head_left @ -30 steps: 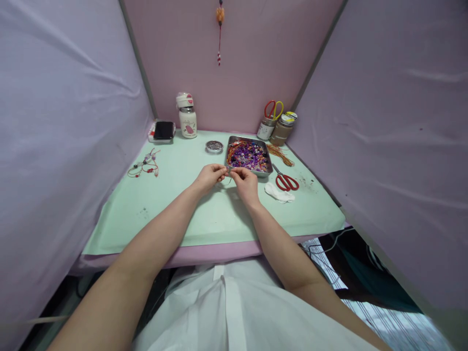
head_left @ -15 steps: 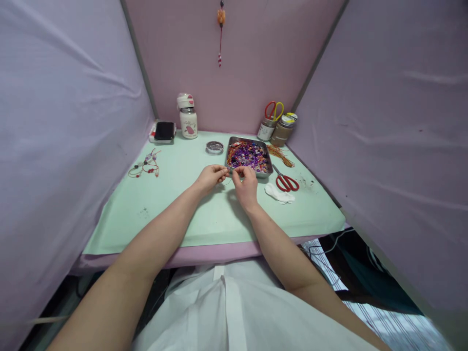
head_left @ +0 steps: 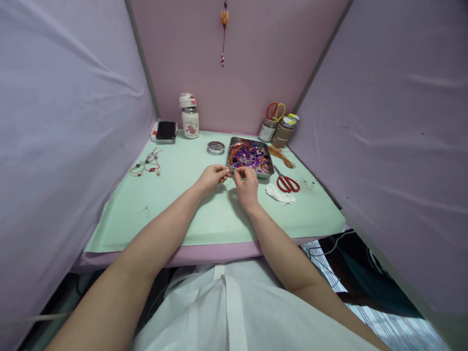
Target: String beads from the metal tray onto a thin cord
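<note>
My left hand [head_left: 213, 179] is closed in a pinch just in front of the bead tray, its fingertips close to those of my right hand [head_left: 247, 187], which pinches too. A thin cord [head_left: 229, 183] runs between them and hangs in a small loop below the fingers. Whether a bead sits on it is too small to tell. Behind the fingers stands a metal tray [head_left: 271, 170] filled with purple, dark and clear beads [head_left: 249, 157], with orange cords along its left side. Red-handled scissors [head_left: 288, 184] and a crumpled white cloth [head_left: 280, 194] lie right of my right hand.
A round dish [head_left: 216, 147] is left of the tray. Knotted beaded cords [head_left: 146, 165] lie at the left, below a phone [head_left: 166, 130] and white bottle [head_left: 190, 123]. Two jars [head_left: 284, 132] and an orange cord bundle [head_left: 282, 157] stand or lie at right. Fabric walls [head_left: 336, 97] enclose the table.
The whole view has shifted slightly. Both hands keep their pinch in nearly the same place, with the fingertips moved very little.
</note>
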`<state>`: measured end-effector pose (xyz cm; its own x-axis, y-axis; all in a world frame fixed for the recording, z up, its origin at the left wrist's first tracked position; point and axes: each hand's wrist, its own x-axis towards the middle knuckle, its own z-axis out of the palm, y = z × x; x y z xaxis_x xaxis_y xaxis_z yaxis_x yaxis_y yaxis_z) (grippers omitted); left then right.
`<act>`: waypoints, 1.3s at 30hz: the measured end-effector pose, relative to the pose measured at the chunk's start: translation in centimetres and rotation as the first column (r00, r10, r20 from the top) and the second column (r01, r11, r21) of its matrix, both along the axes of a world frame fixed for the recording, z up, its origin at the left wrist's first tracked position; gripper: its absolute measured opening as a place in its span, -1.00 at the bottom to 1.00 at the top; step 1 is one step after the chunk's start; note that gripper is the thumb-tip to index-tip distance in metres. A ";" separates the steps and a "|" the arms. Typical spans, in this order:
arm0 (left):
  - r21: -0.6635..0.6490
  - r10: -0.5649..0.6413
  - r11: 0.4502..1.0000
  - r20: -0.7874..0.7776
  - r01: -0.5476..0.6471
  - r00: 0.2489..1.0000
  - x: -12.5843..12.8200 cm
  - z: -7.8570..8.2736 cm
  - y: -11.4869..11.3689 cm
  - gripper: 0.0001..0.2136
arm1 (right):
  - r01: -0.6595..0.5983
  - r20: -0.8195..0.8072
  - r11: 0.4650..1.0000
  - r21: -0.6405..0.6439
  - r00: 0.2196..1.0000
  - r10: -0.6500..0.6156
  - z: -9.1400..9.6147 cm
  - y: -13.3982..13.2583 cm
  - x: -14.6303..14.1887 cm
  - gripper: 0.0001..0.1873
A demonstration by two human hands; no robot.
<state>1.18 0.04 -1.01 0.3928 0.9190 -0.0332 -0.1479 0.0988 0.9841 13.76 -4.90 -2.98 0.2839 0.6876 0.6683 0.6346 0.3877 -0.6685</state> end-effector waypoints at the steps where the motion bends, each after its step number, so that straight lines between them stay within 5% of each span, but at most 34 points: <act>1: 0.001 -0.004 1.000 0.001 0.004 1.000 0.0 0.0 0.0 -0.91 | -0.002 -0.003 1.000 -0.003 1.000 0.002 0.0 0.0 0.0 -0.88; 39: -0.017 0.020 1.000 -0.002 -0.020 1.000 0.1 0.2 -0.1 -0.89 | 0.007 -0.009 0.999 -0.041 1.000 -0.007 0.1 0.0 0.1 -0.88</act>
<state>1.24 -0.01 -0.86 0.3742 0.9260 -0.0493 -0.1484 0.1123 0.9825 13.86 -4.91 -2.93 0.2947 0.7122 0.6371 0.6313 0.3555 -0.6893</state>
